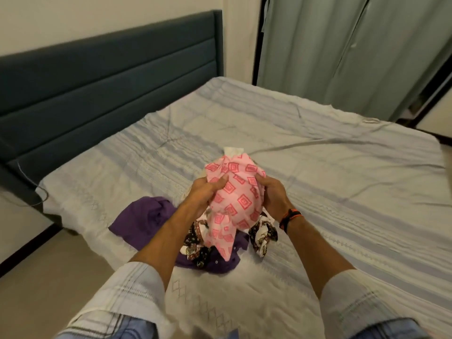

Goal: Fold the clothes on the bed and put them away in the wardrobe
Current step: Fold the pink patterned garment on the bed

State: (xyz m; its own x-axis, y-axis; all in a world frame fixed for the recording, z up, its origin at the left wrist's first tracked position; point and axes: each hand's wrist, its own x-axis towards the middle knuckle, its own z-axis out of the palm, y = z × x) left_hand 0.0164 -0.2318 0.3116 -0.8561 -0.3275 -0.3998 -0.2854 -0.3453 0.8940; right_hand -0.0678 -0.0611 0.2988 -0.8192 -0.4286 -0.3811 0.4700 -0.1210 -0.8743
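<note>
Near the bed's (342,167) front edge, the left hand (205,192) and right hand (271,194) both grip a bunched pink patterned garment (234,199), lifted above the pile. Beneath it lie a purple garment (144,216) at left and a dark floral garment (264,233). Farther off stand the teal headboard (97,94) and, far right, green curtains (354,50).

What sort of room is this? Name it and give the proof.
Most likely a bedroom: a made bed with a padded dark headboard, loose clothes heaped on it, and green curtains that may cover a wardrobe.
</note>
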